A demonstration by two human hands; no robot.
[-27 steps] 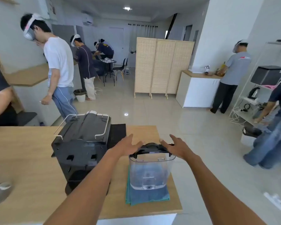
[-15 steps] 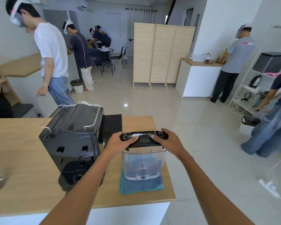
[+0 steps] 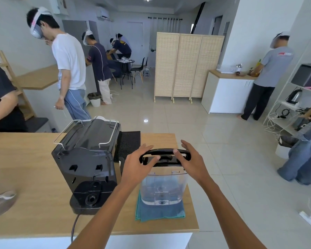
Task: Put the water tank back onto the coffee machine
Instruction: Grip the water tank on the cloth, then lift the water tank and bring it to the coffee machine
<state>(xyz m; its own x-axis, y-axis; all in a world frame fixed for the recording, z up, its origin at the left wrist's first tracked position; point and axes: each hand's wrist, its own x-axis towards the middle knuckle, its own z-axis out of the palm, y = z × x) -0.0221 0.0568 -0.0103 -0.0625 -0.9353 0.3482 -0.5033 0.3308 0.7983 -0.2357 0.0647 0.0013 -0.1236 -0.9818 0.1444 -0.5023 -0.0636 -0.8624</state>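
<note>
The water tank (image 3: 163,187) is clear plastic with a black lid (image 3: 164,157). It stands upright on a folded teal cloth (image 3: 160,212) near the table's right edge. My left hand (image 3: 136,167) clasps the lid's left end and my right hand (image 3: 191,161) its right end, both thumbs on top. The black coffee machine (image 3: 86,159) stands just left of the tank with its back toward me. Its bare tank seat (image 3: 92,198) with a round socket sticks out at the bottom.
A black mat (image 3: 130,142) lies behind the machine and a power cord (image 3: 74,226) hangs over the wooden table's (image 3: 34,177) near edge. A bowl with a spoon (image 3: 0,201) sits at far left. A seated person (image 3: 2,101) and several standing people are around.
My hands dropped from hovering above the tank onto the two ends of its lid. The tank still stands on the cloth.
</note>
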